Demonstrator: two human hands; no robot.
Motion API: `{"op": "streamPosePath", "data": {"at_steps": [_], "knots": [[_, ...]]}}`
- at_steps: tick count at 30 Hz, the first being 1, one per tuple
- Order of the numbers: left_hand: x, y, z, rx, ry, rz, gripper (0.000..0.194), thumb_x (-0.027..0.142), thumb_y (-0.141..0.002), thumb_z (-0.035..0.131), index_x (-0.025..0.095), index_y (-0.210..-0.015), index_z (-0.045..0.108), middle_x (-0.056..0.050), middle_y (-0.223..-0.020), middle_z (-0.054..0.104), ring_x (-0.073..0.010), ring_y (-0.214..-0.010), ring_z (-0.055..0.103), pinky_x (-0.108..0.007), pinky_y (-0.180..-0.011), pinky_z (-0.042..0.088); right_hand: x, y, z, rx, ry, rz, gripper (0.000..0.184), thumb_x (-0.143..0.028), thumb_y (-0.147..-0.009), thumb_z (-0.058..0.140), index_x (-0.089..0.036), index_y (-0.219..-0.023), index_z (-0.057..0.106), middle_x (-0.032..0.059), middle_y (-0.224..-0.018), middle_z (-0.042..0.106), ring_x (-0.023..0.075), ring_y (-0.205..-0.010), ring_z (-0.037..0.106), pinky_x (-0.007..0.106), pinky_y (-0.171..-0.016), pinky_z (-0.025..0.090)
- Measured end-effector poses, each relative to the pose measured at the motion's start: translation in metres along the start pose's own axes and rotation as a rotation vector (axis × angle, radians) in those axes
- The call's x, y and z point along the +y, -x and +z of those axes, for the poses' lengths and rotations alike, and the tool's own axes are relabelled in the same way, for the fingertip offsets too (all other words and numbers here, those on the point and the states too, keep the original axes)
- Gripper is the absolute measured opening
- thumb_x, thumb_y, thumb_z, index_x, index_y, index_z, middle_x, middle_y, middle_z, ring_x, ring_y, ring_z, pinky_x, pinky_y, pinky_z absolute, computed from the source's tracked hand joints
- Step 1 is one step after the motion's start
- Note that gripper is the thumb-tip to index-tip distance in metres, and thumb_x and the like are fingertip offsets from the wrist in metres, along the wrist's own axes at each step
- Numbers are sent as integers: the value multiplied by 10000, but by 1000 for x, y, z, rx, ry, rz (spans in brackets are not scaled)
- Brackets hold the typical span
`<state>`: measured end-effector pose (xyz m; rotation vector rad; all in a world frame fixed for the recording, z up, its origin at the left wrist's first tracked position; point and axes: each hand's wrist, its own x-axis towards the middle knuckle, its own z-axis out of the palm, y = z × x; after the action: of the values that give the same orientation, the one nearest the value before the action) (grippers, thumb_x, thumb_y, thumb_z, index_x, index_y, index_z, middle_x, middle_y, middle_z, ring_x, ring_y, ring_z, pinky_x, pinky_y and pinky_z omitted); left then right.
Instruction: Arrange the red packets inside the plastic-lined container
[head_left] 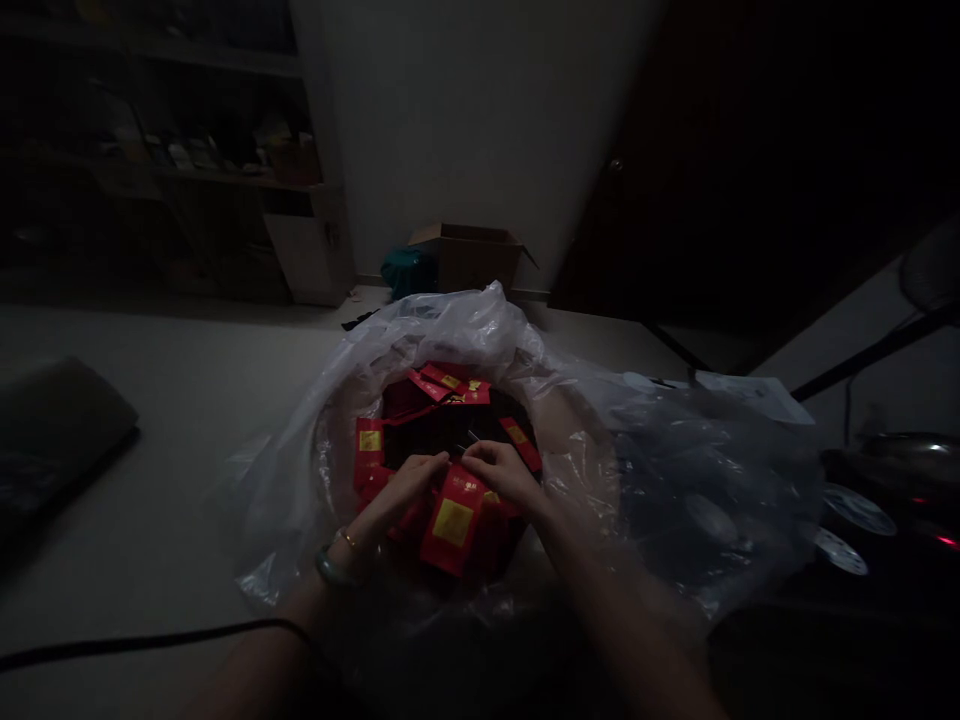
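Note:
My left hand (415,478) is closed at the top edge of a red packet (454,522) with a yellow square on its front. From the other side my right hand (504,470) pinches the same edge. By the right fingertips shows a thin, shiny sliver (472,436), too small to name. Around and under my hands, more red packets (369,440) lie in a ring on a dark mass (427,438) whose kind I cannot make out. A large clear plastic bag (480,318) lines the round container holding them. On my left wrist are a bangle and a thin bracelet.
A cardboard box (480,256) stands open by the wall beside a teal bundle (409,270). Loose plastic spreads right over a dark surface, near some patterned round pieces (859,508). Shelves (225,175) stand at left, and a dark cable (187,636) crosses the lower left.

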<state>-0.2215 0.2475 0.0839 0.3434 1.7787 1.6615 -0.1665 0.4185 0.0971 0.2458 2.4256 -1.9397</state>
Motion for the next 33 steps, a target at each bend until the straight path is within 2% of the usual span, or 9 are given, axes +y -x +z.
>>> {"op": "streamPosePath", "data": {"at_steps": [3, 6, 8, 11, 19, 23, 26, 29, 33], "knots": [[-6, 4, -9, -51, -319, 192, 306, 374, -773, 535, 169, -924, 705, -71, -971, 700, -222, -909, 598, -279, -787, 449, 7, 10, -14, 116, 13, -20, 330, -490, -657, 631, -169, -733, 608, -1, -685, 589, 135, -650, 512, 245, -606, 399], [-16, 8, -17, -185, -755, 376, 459, 288, -712, 620, 207, -1164, 627, -84, -1160, 634, -253, -1070, 523, -337, -933, 388, 20, 25, -25, 233, 13, -5, 397, -567, -644, 615, -184, -741, 581, 10, -690, 576, 161, -664, 520, 264, -597, 401], [-22, 10, -17, -261, -993, 388, 582, 295, -675, 666, 218, -1244, 570, -101, -1198, 601, -287, -1096, 484, -393, -945, 368, 30, 37, -28, 295, 11, 10, 433, -614, -640, 602, -192, -730, 562, 25, -700, 578, 182, -678, 531, 278, -592, 409], [-23, 11, -13, -244, -1203, 313, 635, 317, -648, 694, 232, -1261, 552, -114, -1167, 593, -317, -1051, 478, -427, -884, 376, 42, 56, -23, 359, 5, 21, 449, -638, -649, 596, -197, -723, 550, 45, -719, 590, 203, -700, 546, 302, -624, 438], [10, 21, -10, -242, -1226, 203, 232, 249, -792, 553, 226, -980, 688, -59, -1028, 658, -225, -954, 581, -322, -824, 365, 50, 88, 16, 540, 77, -67, 342, -530, -782, 527, -193, -792, 585, 61, -778, 625, 207, -734, 581, 301, -658, 467], [25, 31, -5, -190, -1199, 206, 214, 222, -843, 467, 202, -863, 679, -30, -860, 708, -172, -802, 631, -243, -686, 389, 51, 91, 31, 669, 118, -170, 268, -452, -831, 498, -195, -817, 570, 45, -774, 623, 189, -717, 576, 285, -639, 460], [22, 34, 2, -157, -1276, 202, 229, 242, -865, 441, 189, -850, 663, -65, -822, 709, -194, -749, 649, -247, -636, 404, 55, 92, 36, 736, 127, -179, 251, -436, -850, 474, -198, -839, 553, 47, -779, 620, 188, -721, 573, 289, -653, 459], [10, 33, 4, -114, -1316, 183, 233, 278, -884, 427, 183, -935, 633, -101, -847, 704, -226, -762, 661, -269, -646, 432, 63, 95, 37, 709, 121, -144, 258, -445, -853, 467, -199, -857, 541, 47, -783, 614, 187, -707, 567, 290, -640, 452], [-7, 32, -5, -123, -1198, 232, 271, 263, -848, 501, 202, -1101, 573, -80, -939, 707, -219, -851, 662, -263, -707, 455, 72, 97, 34, 675, 110, -113, 243, -438, -851, 471, -203, -853, 531, 43, -792, 605, 183, -709, 561, 289, -647, 449]]}}
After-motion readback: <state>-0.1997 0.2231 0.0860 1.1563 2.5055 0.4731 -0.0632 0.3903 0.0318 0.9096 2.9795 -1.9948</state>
